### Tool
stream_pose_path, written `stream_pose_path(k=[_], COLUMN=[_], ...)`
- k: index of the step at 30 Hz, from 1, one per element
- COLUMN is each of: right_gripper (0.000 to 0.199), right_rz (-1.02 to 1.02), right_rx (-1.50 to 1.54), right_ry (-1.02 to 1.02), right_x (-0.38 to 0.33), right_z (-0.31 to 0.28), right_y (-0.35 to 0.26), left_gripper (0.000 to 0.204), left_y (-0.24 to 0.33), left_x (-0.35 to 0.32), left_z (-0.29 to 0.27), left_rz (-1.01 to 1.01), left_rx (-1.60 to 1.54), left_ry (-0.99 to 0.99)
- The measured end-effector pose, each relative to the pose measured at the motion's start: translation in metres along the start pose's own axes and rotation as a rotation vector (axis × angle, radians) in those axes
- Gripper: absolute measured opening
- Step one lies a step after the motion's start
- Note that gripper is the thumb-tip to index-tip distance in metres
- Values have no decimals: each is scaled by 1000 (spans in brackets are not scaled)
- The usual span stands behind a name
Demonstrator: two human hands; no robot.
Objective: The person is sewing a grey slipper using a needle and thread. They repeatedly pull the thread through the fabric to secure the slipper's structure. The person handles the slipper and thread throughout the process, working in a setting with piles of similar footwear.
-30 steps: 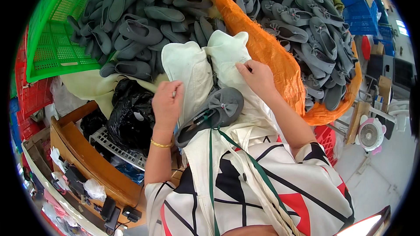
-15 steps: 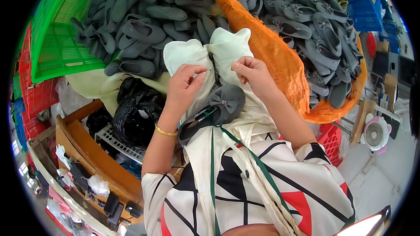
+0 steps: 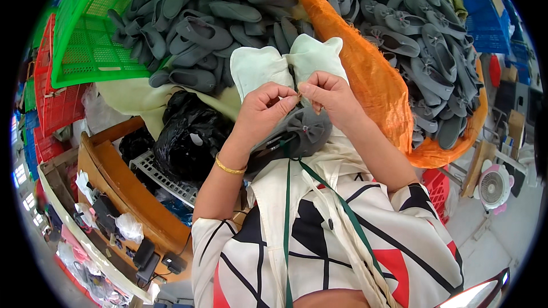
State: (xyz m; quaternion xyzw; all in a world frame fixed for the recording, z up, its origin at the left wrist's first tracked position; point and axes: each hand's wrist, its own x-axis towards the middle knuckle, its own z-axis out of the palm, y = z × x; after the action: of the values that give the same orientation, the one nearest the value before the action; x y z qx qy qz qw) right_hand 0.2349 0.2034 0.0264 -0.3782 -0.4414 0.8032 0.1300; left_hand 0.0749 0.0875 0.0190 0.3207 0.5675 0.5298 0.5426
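Note:
My left hand point(image 3: 264, 111) and my right hand point(image 3: 334, 100) meet above my lap, thumbs and forefingers pinched close together at the tips. Whatever lies between the fingers is too small to make out. Just below them a dark grey slip-on shoe point(image 3: 308, 134) with a bow on its upper rests on my lap, partly covered by my left hand. Under the hands, pale cloth point(image 3: 260, 71) covers my knees. A green cord point(image 3: 287, 211) runs down over my cream apron from beside the shoe.
Many grey shoes point(image 3: 200, 33) are heaped before a green crate point(image 3: 94, 51) at the far left. More fill an orange sack point(image 3: 371, 68) at the far right. A black plastic bag point(image 3: 185, 142) and a wooden drawer point(image 3: 123, 188) are on my left; a fan point(image 3: 492, 187) is at right.
Both hands were apart over my knees; now their fingertips have come together above the shoe. The whole view has shifted slightly, with the scene lying farther right.

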Motion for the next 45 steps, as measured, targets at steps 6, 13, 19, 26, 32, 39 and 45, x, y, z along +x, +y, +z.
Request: stream_pose_path(k=[6, 13, 19, 26, 32, 39, 45], right_gripper=[16, 14, 16, 14, 17, 17, 17], right_rz=[-24, -40, -3, 227, 152, -102, -461], right_rx=[11, 80, 124, 469, 171, -46, 124], right_ry=[-58, -88, -103, -218, -217, -41, 294], right_x=[0, 3, 5, 15, 25, 52, 83], right_z=[3, 3, 12, 32, 36, 26, -9], right_y=[2, 6, 3, -3, 3, -9, -26], left_gripper=[9, 14, 17, 12, 10, 16, 19], left_y=[-1, -1, -1, -5, -4, -2, -102], left_x=[-4, -6, -3, -16, -33, -76, -95], left_z=[-2, -1, 7, 0, -16, -99, -170], left_rz=[-25, -70, -143, 152, 3, -329, -419], left_rx=[-140, -310, -206, 293, -420, -299, -64], left_ry=[23, 89, 170, 319, 193, 176, 623])
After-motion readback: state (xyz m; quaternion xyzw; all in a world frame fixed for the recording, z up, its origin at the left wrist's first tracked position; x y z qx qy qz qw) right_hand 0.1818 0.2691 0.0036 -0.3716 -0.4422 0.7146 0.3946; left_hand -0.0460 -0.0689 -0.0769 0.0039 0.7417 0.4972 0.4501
